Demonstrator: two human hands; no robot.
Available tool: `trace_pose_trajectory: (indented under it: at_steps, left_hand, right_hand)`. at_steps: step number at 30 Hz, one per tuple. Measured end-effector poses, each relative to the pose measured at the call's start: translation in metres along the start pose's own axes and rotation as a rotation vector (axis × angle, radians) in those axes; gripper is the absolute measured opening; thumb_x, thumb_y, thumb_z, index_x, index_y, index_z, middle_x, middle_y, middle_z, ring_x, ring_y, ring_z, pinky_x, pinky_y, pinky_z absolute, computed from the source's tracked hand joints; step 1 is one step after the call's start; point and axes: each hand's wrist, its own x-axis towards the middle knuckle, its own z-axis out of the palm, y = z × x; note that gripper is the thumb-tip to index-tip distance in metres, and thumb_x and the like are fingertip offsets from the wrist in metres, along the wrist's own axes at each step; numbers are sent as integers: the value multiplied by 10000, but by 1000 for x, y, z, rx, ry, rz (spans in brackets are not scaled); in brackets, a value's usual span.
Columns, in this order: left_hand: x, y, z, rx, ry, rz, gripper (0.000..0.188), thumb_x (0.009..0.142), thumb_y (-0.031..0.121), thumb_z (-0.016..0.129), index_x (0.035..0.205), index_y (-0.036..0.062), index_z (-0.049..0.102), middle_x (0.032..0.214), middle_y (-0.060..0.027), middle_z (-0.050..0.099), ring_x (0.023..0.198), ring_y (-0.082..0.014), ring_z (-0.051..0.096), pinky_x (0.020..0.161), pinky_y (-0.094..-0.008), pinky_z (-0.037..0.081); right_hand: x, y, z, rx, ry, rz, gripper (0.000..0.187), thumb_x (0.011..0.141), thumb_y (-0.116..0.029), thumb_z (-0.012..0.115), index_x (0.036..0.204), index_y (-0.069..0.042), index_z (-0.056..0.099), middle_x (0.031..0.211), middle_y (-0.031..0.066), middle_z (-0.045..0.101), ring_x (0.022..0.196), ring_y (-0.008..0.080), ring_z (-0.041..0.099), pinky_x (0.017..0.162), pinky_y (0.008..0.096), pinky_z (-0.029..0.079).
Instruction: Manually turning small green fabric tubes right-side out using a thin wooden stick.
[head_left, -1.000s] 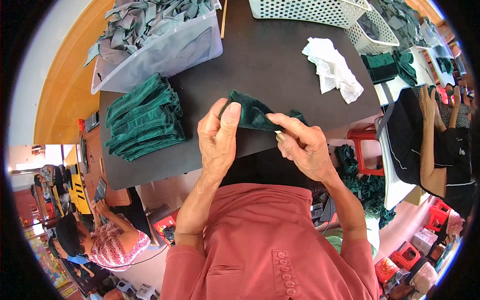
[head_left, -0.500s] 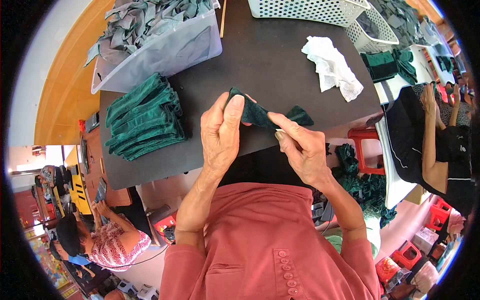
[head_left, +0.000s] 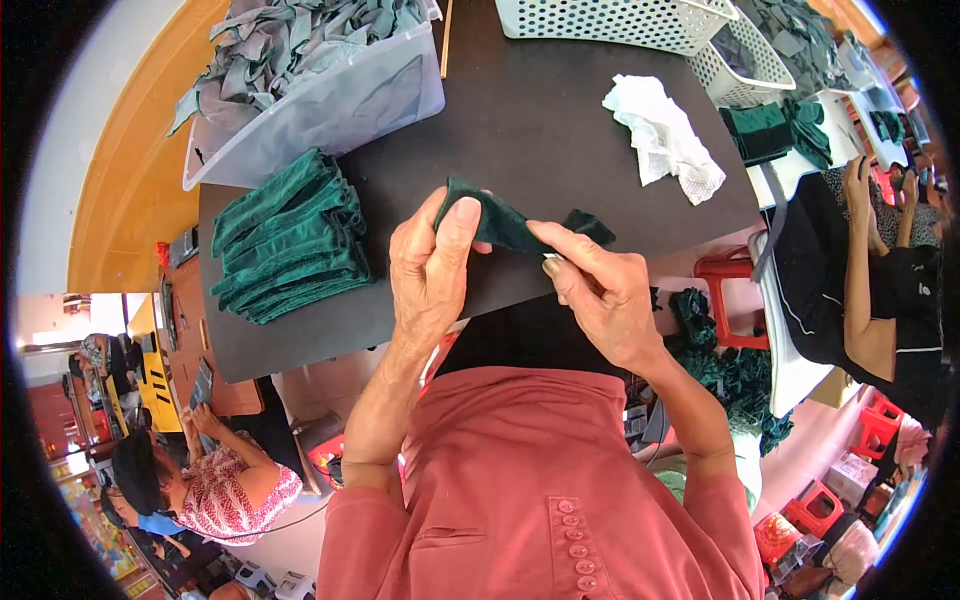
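Observation:
A dark green velvet strip (head_left: 508, 229) stretches between my two hands, raised over the near edge of a dark table. My left hand (head_left: 432, 262) pinches one end, its thumb on top. Farther along, my right hand (head_left: 605, 285) grips the strip between thumb and fingers, and the loose end sticks out beyond it. Something small and white shows at the right fingertips, too small to name. Left of my hands lies a stack of folded green velvet pieces (head_left: 290, 240).
A clear plastic bin (head_left: 330, 125) heaped with grey-green cloth stands at the far left of the table (head_left: 520, 110). White perforated baskets (head_left: 620, 25) are at the back. A crumpled white cloth (head_left: 665, 135) lies at right. Other people sit at both sides; a red stool (head_left: 735, 300) is nearby.
Both hands have shifted slightly left with the velvet strip. The strip bows a little more between them, and its loose end has drawn closer to my right hand.

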Motion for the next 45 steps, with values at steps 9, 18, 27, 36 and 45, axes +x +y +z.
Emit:
trace_pose_trajectory:
  at_steps: [9,18,27,36,45]
  left_hand:
    - [0,-7,-7,268,-131,86,359,957,338,504,923,5,632,706,-21,581,599,-84,504,534,-233,391]
    - [1,3,-1,41,11,73,310,949,265,536,789,3,576,607,-2,509,502,-81,422,482,-238,337]
    - [4,1,0,270,-137,177,258,933,180,548,764,-15,553,604,-77,468,557,-200,434,531,-341,356]
    - [20,-8,-7,-177,-158,151,672,901,622,372,1184,23,490,1012,-137,608,903,-194,568,804,-326,439]
    - [11,-16,-18,-395,-215,-111,228,921,193,574,1040,3,617,917,-27,610,821,-66,541,735,-213,431]
  right_hand:
    - [11,6,2,-266,52,-270,360,878,-1,575,1235,-52,581,671,4,518,534,58,442,471,235,378]
    - [4,-4,6,206,-18,86,331,862,20,584,1186,-42,614,696,-1,536,571,46,463,514,212,402]
    - [1,6,9,305,47,24,333,882,-1,579,1211,-53,601,689,-2,529,556,65,476,479,215,377]
    - [3,3,-10,935,-361,445,352,959,-165,524,1292,-49,516,605,-24,383,491,48,302,398,206,212]
    - [0,-2,2,1175,-466,480,324,974,-217,489,1242,-36,487,618,17,461,445,34,326,384,185,234]
